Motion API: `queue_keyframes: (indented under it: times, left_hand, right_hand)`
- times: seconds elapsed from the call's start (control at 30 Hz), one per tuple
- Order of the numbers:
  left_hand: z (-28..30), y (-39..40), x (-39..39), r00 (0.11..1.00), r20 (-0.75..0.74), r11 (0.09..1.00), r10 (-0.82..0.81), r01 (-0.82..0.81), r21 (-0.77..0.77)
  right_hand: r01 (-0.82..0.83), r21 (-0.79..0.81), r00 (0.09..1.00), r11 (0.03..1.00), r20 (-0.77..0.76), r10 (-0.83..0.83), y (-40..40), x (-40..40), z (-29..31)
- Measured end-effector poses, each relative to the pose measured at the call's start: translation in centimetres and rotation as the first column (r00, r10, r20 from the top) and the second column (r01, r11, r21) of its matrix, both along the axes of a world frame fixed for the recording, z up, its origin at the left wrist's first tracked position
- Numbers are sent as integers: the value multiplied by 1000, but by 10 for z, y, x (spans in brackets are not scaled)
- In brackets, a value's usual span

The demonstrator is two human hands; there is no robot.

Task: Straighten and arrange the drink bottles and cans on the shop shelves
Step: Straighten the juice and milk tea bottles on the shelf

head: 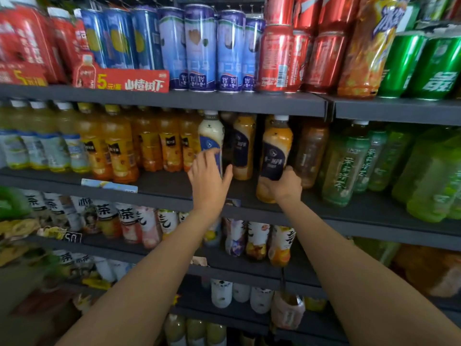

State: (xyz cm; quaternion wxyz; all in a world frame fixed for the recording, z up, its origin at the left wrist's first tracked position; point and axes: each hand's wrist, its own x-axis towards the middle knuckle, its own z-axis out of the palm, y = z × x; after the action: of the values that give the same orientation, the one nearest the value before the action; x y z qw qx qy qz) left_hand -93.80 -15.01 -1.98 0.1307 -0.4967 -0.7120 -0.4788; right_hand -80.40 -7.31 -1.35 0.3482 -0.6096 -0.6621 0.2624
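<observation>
Your left hand (208,182) hides lower half of white bottle with navy label (211,136). Green plastic tea bottles (434,181) far right blurred, cut by edge. Bottom-shelf labels unreadable.

- Two hands: left hand (209,181), right hand (284,184), one bottle in each.
- Three navy-labelled bottles at centre: a cream one (212,136), an orange one behind (244,146), an orange one in front (275,151).
- Four pale blue-and-white tall cans (200,51) up top.
- Three dark blue cans with a yellow circle (119,38) left of them.
- Two green cans (424,63) at right.
- One red price sign (132,81).
</observation>
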Motion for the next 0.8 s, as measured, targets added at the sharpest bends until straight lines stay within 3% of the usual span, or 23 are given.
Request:
queue_keyframes:
  times: [0.17,0.47,0.7,0.8]
  left_hand:
    - [-9,6,-15,1000,-20,995,17,-19,-98]
    - [-5,14,-24,997,-70,994,23,-31,-103]
    - [-6,17,-21,937,-347,996,-44,13,-89]
    - [-5,17,-23,929,-369,997,-38,9,-79]
  right_hand:
    - [-100,31,995,995,-8,100,-11,-44,-5]
    - [-91,63,995,994,-27,93,-12,-70,-10]
    - [-137,162,989,977,72,127,-16,-69,-17]
    - [-139,212,984,967,142,110,-14,-66,-22]
